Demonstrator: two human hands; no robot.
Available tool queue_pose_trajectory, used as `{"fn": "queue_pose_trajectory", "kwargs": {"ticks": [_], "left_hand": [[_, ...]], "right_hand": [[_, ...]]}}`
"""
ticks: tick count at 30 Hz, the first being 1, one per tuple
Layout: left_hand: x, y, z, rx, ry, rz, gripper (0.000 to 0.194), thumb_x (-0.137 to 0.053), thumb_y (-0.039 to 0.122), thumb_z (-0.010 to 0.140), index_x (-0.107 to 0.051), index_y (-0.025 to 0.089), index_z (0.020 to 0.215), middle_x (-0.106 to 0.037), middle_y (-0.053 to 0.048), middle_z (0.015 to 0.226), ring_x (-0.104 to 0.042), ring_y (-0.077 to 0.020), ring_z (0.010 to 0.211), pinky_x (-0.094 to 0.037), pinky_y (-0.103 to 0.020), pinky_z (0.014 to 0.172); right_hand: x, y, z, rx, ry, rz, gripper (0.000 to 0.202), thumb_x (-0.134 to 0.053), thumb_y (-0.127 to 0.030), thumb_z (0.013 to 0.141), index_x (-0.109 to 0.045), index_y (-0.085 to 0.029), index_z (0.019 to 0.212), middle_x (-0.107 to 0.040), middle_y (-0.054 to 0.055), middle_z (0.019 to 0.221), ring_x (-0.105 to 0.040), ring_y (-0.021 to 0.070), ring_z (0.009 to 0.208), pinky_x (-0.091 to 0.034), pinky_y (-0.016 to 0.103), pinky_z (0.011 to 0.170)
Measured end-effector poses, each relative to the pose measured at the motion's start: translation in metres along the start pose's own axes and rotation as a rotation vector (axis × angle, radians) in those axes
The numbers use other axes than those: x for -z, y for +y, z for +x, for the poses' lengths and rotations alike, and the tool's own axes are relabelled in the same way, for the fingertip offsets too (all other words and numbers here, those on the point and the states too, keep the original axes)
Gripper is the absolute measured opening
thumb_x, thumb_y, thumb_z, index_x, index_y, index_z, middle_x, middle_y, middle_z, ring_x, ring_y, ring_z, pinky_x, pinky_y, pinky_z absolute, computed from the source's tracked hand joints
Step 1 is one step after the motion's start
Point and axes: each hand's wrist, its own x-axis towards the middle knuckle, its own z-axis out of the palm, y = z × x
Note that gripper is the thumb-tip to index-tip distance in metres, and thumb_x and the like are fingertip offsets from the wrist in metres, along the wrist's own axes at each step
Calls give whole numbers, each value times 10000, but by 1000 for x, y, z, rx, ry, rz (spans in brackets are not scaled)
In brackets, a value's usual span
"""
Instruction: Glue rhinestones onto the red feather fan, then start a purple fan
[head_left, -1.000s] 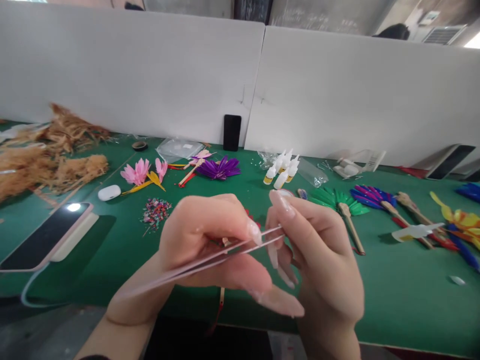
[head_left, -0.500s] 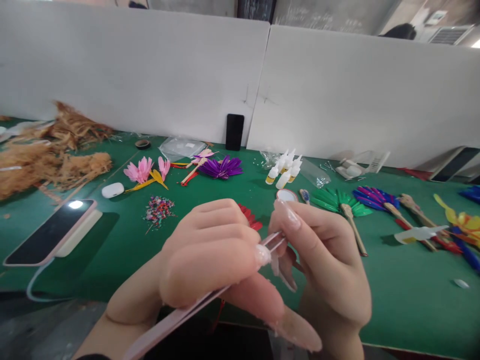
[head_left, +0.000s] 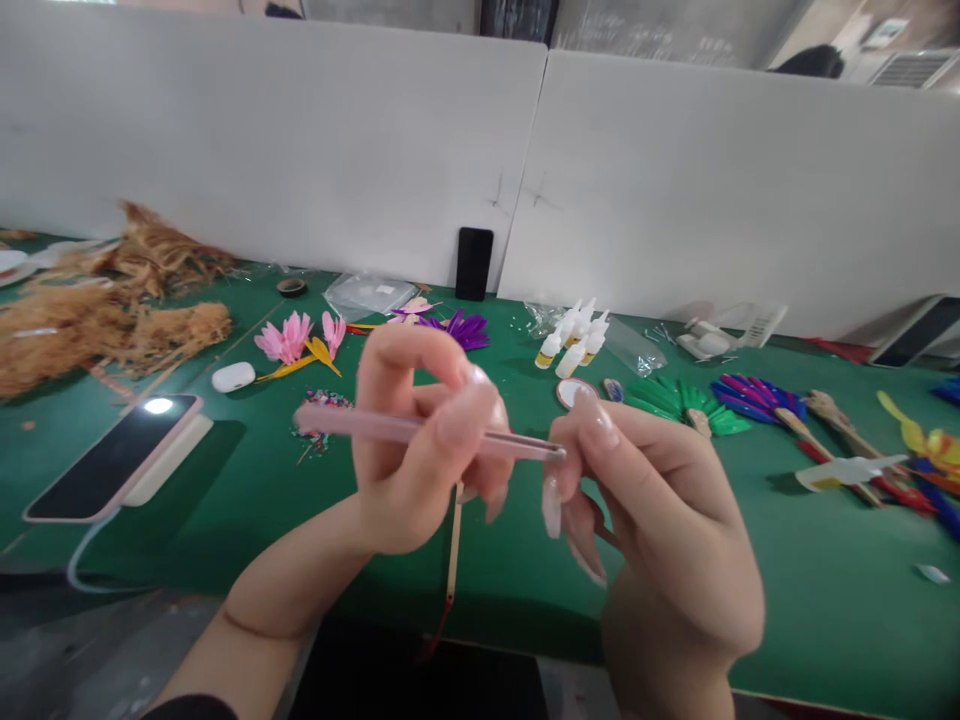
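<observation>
Two hands meet at a tweezer tip

Two hands work close to the camera, above the near edge of the green table point(head_left: 825, 620). The left hand point(head_left: 420, 450) is closed around pink tweezers point(head_left: 390, 428), held level with the tip pointing right. The right hand point(head_left: 660, 520) pinches at that tip; whatever sits between its fingers is too small to tell. A thin wooden stick point(head_left: 454, 535) hangs below the left hand.

The tweezers look light, stiff and slender, best held mid-shaft as here; the tip is sharp.

Bare table lies right of the hands. Farther off lie a phone point(head_left: 112, 460), glue bottles point(head_left: 574, 335) and a green feather fan point(head_left: 675, 400), before the white partition point(head_left: 300, 150).
</observation>
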Motion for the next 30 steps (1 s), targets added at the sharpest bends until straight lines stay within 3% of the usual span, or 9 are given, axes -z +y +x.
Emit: {"fn": "queue_pose_trajectory", "kwargs": {"ticks": [2, 5, 10, 15, 18, 21, 23, 26, 30], "left_hand": [[-6, -1, 1, 10, -17, -56, 89, -532, 320, 913, -530, 245, 865, -530, 84, 442, -412, -57, 330, -325, -180, 406], [-14, 2, 3, 161, 3, -134, 140, -422, 289, 964, -512, 230, 873, -464, 89, 393, -328, -51, 314, -308, -167, 408], [-18, 7, 3, 385, 44, -273, 234, -342, 256, 984, -527, 204, 849, -412, 82, 368, -259, -54, 328, -307, -159, 429], [-17, 10, 3, 513, 25, -377, 358, -296, 233, 990, -553, 181, 745, -344, 72, 339, -191, -57, 331, -287, -160, 416], [-15, 12, 2, 567, 9, -437, 433, -294, 240, 992, -553, 159, 654, -299, 65, 332, -179, -55, 341, -285, -164, 415], [-14, 14, 2, 611, 43, -506, 395, -314, 215, 989, -600, 148, 725, -298, 76, 328, -182, -44, 331, -280, -162, 416], [-14, 15, 3, 640, 93, -531, 363, -330, 197, 986, -610, 133, 764, -328, 78, 330, -199, -32, 322, -271, -161, 410], [-14, 14, 4, 654, 177, -526, 347, -366, 203, 983, -598, 104, 744, -348, 75, 329, -218, -19, 320, -235, -163, 390], [-10, 4, -5, 663, 310, -504, 332, -377, 191, 982, -584, 91, 743, -356, 73, 335, -247, -10, 320, -206, -166, 382]], "right_hand": [[1, 0, -2, 27, 22, 7, 373, -468, -374, 947, -585, -184, 649, -483, -49, 451, -445, 47, 346, -328, 148, 313], [2, -2, -3, 71, 39, -24, 371, -461, -361, 953, -574, -186, 646, -476, -53, 450, -439, 46, 356, -377, 152, 352], [4, -4, -4, 155, 105, -126, 363, -488, -336, 945, -570, -184, 626, -466, -55, 444, -427, 39, 363, -337, 148, 336], [6, -4, -7, 276, 232, -285, 267, -560, -323, 907, -586, -195, 674, -496, -59, 462, -434, 46, 372, -353, 168, 352], [15, -13, -14, 351, 435, -463, 169, -663, -342, 827, -627, -209, 730, -574, -36, 546, -488, 75, 411, -384, 201, 358], [38, -17, -23, 333, 737, -719, 164, -716, -367, 764, -657, -214, 765, -631, 0, 629, -571, 116, 509, -450, 235, 445], [61, -3, -29, 283, 849, -843, 210, -733, -398, 730, -660, -216, 803, -649, 21, 708, -606, 145, 588, -504, 279, 540], [94, 52, -34, -28, 686, -855, 455, -725, -520, 681, -632, -215, 1006, -673, 62, 848, -646, 223, 755, -540, 375, 636], [112, 132, -32, -155, 627, -808, 804, -757, -549, 593, -509, -137, 1237, -613, 177, 1127, -615, 292, 972, -548, 401, 672]]}}
